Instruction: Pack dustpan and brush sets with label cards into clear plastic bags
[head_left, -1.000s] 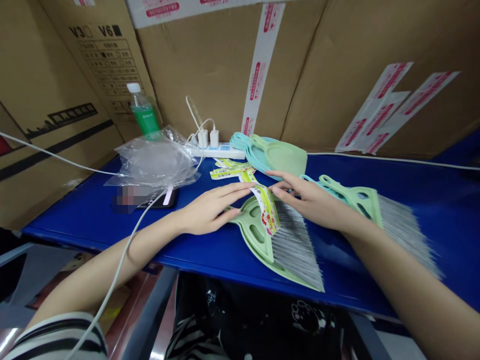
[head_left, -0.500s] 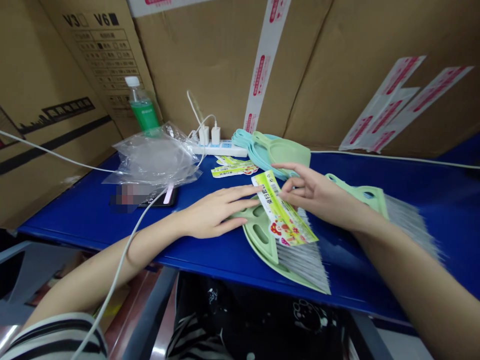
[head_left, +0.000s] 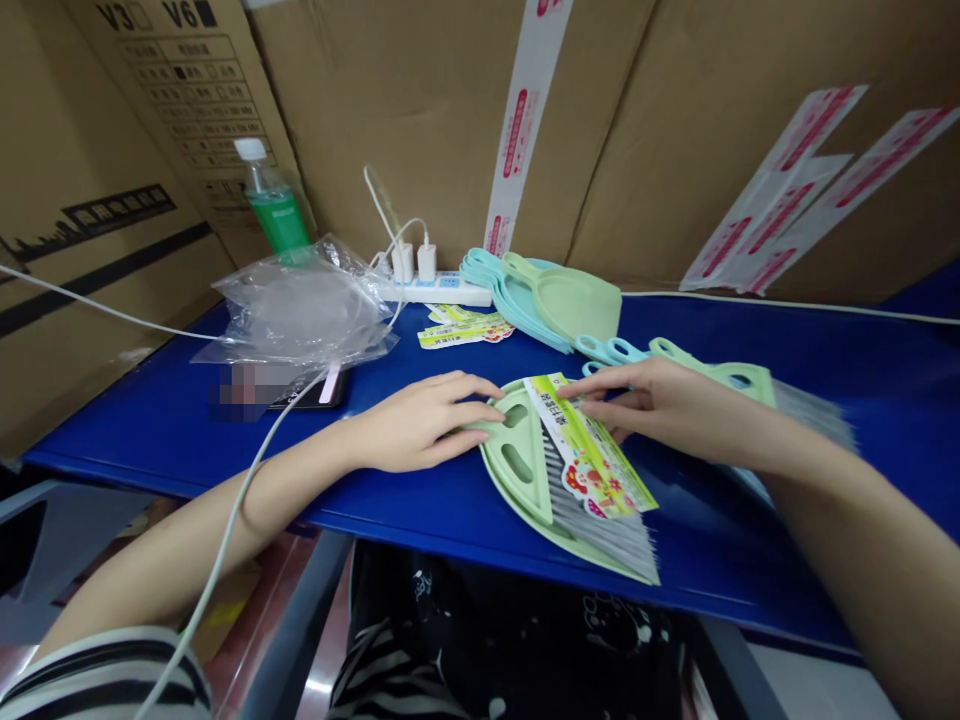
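A pale green brush with grey bristles [head_left: 592, 520] lies in a green dustpan [head_left: 525, 500] on the blue table [head_left: 150, 430]. A yellow-green printed label [head_left: 592, 450] lies flat across the bristles. My right hand [head_left: 652, 405] rests on the label's upper edge with fingers stretched out and pressing it down. My left hand [head_left: 420, 425] lies flat on the brush handle, fingers extended, steadying it.
A stack of teal and green dustpans [head_left: 555, 300] sits at the back. More brushes [head_left: 720, 380] lie under my right arm. Loose labels [head_left: 461, 325], a power strip [head_left: 431, 288], clear plastic bags [head_left: 300, 310], a phone [head_left: 300, 388] and a green bottle [head_left: 274, 205] are to the left. Cardboard boxes wall the back.
The label, held curled above the brush a second ago, has been laid flat on the bristles. My right hand lowered onto it; my left hand shifted slightly on the handle.
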